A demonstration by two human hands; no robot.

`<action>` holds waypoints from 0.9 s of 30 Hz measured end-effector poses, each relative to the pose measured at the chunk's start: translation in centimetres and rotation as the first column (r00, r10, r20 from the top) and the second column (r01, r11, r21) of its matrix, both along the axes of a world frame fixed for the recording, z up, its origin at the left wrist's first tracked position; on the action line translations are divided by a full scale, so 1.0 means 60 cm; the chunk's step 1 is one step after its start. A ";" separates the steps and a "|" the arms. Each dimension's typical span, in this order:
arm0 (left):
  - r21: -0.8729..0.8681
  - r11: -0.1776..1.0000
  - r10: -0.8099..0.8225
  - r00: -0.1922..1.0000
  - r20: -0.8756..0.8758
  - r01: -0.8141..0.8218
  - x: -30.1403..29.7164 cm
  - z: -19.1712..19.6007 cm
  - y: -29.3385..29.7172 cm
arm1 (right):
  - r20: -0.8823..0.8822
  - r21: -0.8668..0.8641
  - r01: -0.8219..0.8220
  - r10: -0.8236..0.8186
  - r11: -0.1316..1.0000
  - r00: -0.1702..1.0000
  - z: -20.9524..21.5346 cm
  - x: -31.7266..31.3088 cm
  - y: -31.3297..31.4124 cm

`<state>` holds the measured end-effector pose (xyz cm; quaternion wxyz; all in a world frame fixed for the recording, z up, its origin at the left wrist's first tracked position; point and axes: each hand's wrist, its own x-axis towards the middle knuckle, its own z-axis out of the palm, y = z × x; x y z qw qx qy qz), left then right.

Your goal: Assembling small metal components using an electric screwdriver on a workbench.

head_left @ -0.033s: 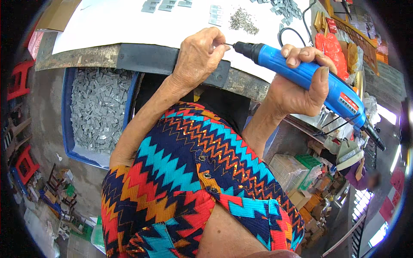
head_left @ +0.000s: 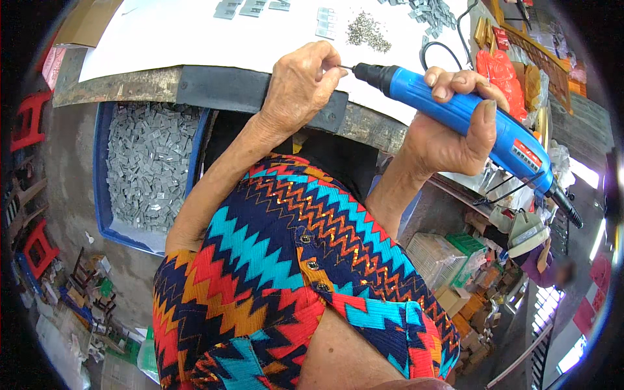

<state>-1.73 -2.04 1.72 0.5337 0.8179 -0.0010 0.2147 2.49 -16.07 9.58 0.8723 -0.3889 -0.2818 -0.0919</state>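
A blue electric screwdriver with a black nose lies across my right hand, whose fingers wrap round its body. Its thin bit points left, toward my left hand. At the bit's tip, the thumb and forefinger of that hand are pinched together; whatever is between them is too small or hidden to make out. Beyond the tool, a heap of tiny brownish screws lies on the white work surface. Beside the heap sits a short row of grey pieces.
Below the table edge at left stands a blue bin full of grey pieces. More grey parts are piled at the far right, near a black cable. A red plastic bag is on the right; another person is farther off.
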 end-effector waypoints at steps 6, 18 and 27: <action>-0.003 1.000 -0.002 1.000 -0.016 0.002 -0.001 -0.002 0.000 | 0.008 -0.068 0.025 -0.025 0.997 1.000 0.000 0.001 0.000; -0.005 0.999 -0.043 0.999 0.004 0.043 -0.004 -0.004 0.004 | -0.028 -0.017 0.004 -0.005 1.000 1.000 0.000 0.002 0.000; -0.007 0.997 -0.082 0.995 0.051 0.082 -0.004 -0.016 0.006 | 0.000 -0.102 0.019 -0.019 0.995 1.000 0.003 -0.002 0.007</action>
